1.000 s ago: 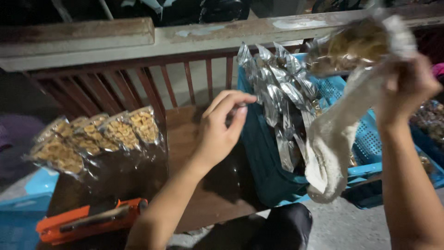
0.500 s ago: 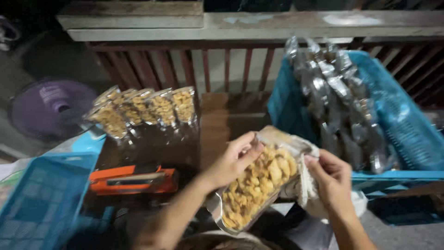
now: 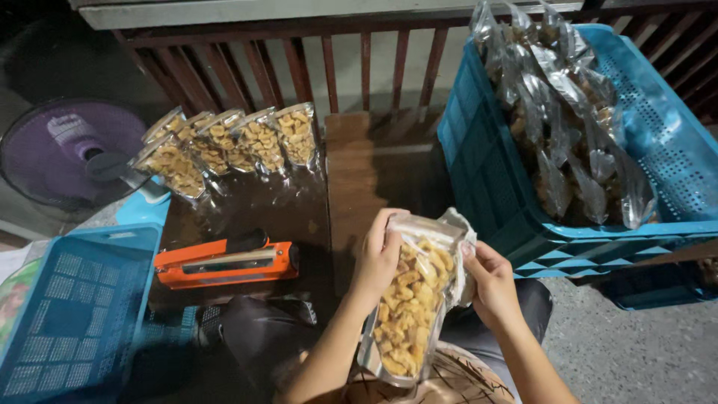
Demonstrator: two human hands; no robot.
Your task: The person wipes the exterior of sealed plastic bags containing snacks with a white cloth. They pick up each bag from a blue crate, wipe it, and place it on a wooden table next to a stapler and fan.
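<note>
Both forearms are bare, no sleeves, rings or watch on the left hand (image 3: 378, 262) or right hand (image 3: 493, 288); dark trousers cover the legs (image 3: 258, 337).

A clear plastic pouch filled with pale golden fried snack pieces (image 3: 410, 307) is held upright, slightly tilted, low in the centre of the view above the lap. The contents are packed from the bottom corner up to just below the mouth. The upper edge is flattened and gripped on both sides: by the left hand (image 3: 378, 258) at the upper left corner and by the right hand (image 3: 490, 280) at the right edge. A silvery inner backing is visible along the lower left edge.
</note>
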